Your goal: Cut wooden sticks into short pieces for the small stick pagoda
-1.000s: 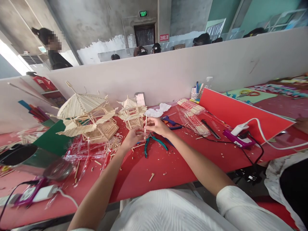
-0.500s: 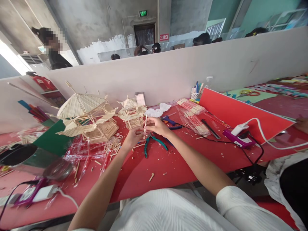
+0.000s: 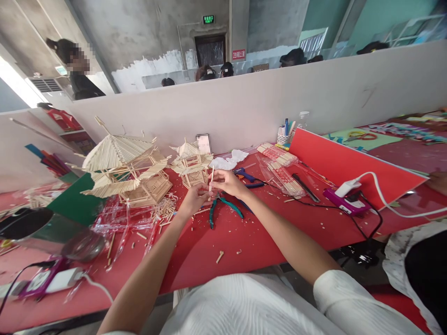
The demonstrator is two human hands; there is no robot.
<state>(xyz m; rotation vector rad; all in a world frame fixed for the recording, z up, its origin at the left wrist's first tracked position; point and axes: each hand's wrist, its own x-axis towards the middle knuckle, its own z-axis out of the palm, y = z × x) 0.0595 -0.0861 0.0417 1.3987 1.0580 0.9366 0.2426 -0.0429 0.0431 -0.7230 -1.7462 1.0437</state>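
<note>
Pavilions (image 3: 118, 153) (image 3: 192, 178) numbering two stand near two hands (image 3: 193, 200) (image 3: 227, 183) pinching one stick (image 3: 212, 173).

A red desk (image 3: 261, 246) is scattered with wooden scraps (image 3: 219, 257). A large stick pavilion (image 3: 120, 156) and a small stick pavilion (image 3: 193, 160) are set toward the left, teal-handled pliers (image 3: 231, 206) centrally; bundled sticks (image 3: 284, 177) are placed farther right.

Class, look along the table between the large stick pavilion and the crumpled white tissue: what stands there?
In the head view, a smaller stick pavilion, with a small rectangular item behind it.
</note>
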